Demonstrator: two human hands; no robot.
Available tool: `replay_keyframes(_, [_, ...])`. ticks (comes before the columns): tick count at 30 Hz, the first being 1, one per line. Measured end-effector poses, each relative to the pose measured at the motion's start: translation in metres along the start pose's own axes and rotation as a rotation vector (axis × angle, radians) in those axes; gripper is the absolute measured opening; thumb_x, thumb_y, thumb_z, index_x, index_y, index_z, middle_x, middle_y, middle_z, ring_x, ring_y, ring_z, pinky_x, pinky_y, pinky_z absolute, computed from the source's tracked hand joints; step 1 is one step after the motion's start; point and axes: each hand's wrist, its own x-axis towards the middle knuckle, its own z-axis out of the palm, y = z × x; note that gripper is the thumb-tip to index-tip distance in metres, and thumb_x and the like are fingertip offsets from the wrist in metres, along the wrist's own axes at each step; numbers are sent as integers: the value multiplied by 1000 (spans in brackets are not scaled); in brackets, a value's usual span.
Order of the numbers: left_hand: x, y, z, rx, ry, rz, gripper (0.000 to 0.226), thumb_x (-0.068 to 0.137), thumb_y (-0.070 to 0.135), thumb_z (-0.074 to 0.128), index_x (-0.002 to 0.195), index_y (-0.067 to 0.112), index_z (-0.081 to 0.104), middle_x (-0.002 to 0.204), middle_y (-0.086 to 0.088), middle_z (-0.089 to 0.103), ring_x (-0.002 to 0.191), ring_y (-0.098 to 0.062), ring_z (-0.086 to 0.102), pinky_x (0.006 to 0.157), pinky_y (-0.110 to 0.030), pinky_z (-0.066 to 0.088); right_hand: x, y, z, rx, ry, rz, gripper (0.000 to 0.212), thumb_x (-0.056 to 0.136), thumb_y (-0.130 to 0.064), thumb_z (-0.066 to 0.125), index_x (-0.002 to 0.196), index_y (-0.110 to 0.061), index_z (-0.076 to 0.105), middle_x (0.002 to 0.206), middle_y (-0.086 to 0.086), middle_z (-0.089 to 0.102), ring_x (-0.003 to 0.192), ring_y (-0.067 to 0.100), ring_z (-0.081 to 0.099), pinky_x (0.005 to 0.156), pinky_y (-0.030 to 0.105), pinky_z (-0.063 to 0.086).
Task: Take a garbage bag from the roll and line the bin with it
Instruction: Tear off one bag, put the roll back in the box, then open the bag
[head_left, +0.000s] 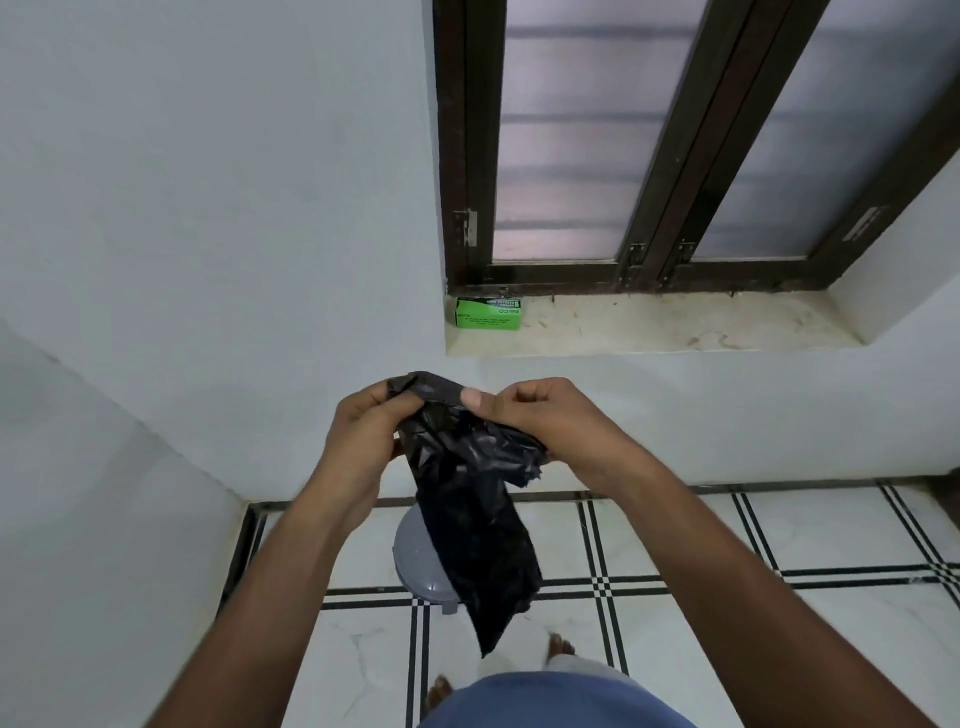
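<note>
Above the tiled floor (727, 545), in front of the white wall under the window sill (675, 322), a black garbage bag (467, 519) hangs from both hands, still folded flat and narrow. Its top edge is bunched between the left hand (363, 436) and the right hand (540, 421); its tail dangles over the grey bin (415, 561), which stands on the floor near the wall, partly hidden behind the plastic.

The step in hand looks like finding the bag's mouth. To do it well, I would rub the two layers at the top edge against each other until they slide apart, then draw the hands away from each other so the opening spreads before it goes down to the bin. Tugging hard on bunched plastic risks a tear.

Each grip is closed on the bag: the left fingers curl round the crumpled top corner, and the right thumb pinches the edge against the curled fingers. A green box (488, 313) sits at the left end of the sill.
</note>
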Motion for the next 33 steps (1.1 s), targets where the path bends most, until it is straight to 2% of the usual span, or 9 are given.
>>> replay_keyframes(3, [8, -6, -1, 70, 123, 20, 11, 103, 20, 71, 107, 17, 80, 101, -1, 81, 94, -17, 74, 81, -33, 57, -6, -2, -14, -37, -106, -7, 36, 89, -46, 91, 104, -14, 86, 100, 13, 86, 88, 26, 80, 93, 41, 63])
replay_keyframes(6, [7, -9, 2, 298, 473, 198, 33, 93, 39, 83, 90, 18, 58, 83, 3, 56, 72, -19, 53, 75, -35, 46, -5, -1, -17, 22, -79, -60, 33, 100, -42, 80, 98, -10, 86, 100, 16, 84, 89, 26, 76, 91, 40, 59])
replay_keyframes(9, [-6, 3, 11, 143, 240, 229, 49, 99, 39, 79, 71, 7, 54, 66, -8, 53, 59, -21, 50, 57, -34, 44, 3, 3, -12, 96, 71, -96, 39, 107, -48, 69, 90, -17, 86, 100, 11, 86, 91, 22, 79, 96, 41, 60])
replay_keyframes(13, [-14, 10, 30, 271, -36, 136, 30, 92, 50, 82, 97, 20, 81, 89, -4, 80, 74, -16, 74, 63, -29, 60, 7, 2, -3, 153, 30, -74, 38, 112, -47, 60, 105, -20, 86, 100, 6, 86, 90, 18, 81, 84, 33, 62])
replay_keyframes(16, [-6, 3, 29, 287, -72, 139, 21, 95, 39, 84, 110, 25, 82, 96, -3, 82, 81, -12, 76, 66, -23, 58, 10, 0, 0, 160, -2, -60, 28, 115, -38, 59, 117, -21, 81, 106, 4, 86, 97, 17, 83, 77, 25, 62])
replay_keyframes(21, [10, 3, 18, 143, -65, 98, 11, 102, 19, 75, 106, 11, 82, 99, -12, 82, 87, -19, 75, 77, -33, 63, 23, 2, -2, 104, 16, -79, 29, 111, -30, 67, 139, -18, 70, 110, 5, 85, 102, 27, 83, 83, 37, 65])
replay_keyframes(26, [22, 9, 0, -276, -73, -118, 12, 106, 14, 62, 111, 9, 71, 114, -14, 75, 109, -29, 74, 98, -44, 64, 30, -2, -11, -1, 279, -141, 23, 108, -37, 72, 102, -17, 83, 96, 2, 86, 96, 24, 81, 85, 40, 66])
replay_keyframes(29, [23, 10, -6, -535, -122, -201, 14, 104, 15, 55, 105, 8, 67, 106, -13, 73, 101, -26, 76, 97, -43, 66, 28, -1, -11, 146, 286, -77, 29, 110, -38, 67, 99, -15, 80, 94, -1, 83, 90, 17, 75, 81, 34, 60])
replay_keyframes(33, [26, 6, -5, -607, -133, -216, 18, 106, 14, 51, 92, 11, 61, 107, -15, 71, 107, -30, 72, 106, -45, 60, 25, -3, -12, 530, 196, 68, 31, 118, -32, 51, 123, -11, 74, 120, 9, 80, 111, 25, 76, 90, 40, 65])
